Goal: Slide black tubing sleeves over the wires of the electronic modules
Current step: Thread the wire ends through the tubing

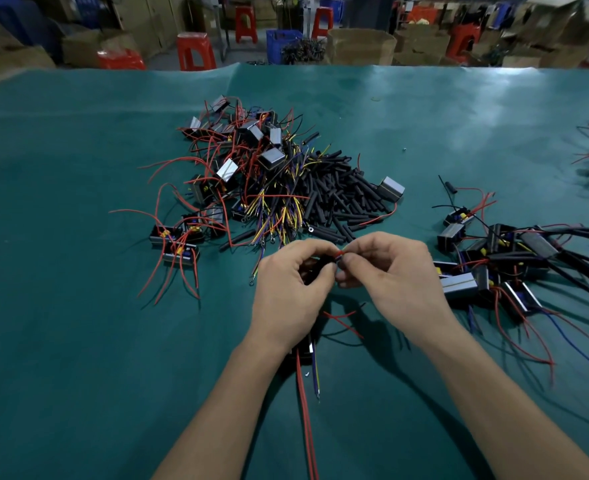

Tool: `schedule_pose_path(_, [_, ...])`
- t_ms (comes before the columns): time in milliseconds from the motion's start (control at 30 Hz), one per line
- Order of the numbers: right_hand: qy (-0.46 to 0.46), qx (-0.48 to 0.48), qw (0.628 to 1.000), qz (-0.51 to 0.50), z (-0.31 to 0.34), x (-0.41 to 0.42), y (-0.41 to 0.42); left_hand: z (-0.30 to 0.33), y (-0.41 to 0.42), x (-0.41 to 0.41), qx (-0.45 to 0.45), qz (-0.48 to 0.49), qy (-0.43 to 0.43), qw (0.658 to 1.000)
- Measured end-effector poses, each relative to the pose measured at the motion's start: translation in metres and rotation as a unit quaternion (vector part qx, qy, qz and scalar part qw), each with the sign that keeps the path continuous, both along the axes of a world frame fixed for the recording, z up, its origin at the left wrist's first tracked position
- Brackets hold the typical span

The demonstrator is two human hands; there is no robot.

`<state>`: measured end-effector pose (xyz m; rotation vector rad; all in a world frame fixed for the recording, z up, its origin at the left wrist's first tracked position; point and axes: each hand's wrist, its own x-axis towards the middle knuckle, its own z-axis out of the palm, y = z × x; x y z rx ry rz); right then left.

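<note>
The left hand (pixel 288 285) grips a black sleeve (pixel 315 268); the right hand (pixel 386 271) pinches the wire tips (pixel 340 253) — keep them bunched and feed straight.

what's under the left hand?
Below the left hand: a dark module, mostly covered, with red wires and a blue-yellow wire trailing toward the camera. The hand hides the module's body.

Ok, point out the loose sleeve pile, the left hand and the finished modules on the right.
sleeve pile (pixel 341 195), head view, middle of the black tubes.
left hand (pixel 286 289), head view, back of the hand.
finished modules (pixel 500 265), head view, sleeved bundle in the cluster.
</note>
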<state>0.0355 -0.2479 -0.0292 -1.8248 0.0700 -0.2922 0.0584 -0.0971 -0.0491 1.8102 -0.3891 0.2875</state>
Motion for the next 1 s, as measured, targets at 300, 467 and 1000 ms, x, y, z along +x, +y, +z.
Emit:
schedule_pose_path(300, [-0.062, -0.090, 0.992, -0.059, -0.007, -0.004, 0.008, -0.001, 0.000, 0.001, -0.010, 0.045, 0.001, 0.999])
schedule_pose_path(467, [-0.124, -0.141, 0.981, -0.047, -0.006, -0.003, 0.006, 0.001, 0.000, 0.000, -0.024, 0.040, 0.012, 0.999])
schedule_pose_path(1000, [-0.107, -0.147, 0.982, -0.041, -0.003, 0.000, -0.007, 0.001, 0.000, -0.001, -0.047, 0.002, 0.039, 0.998])
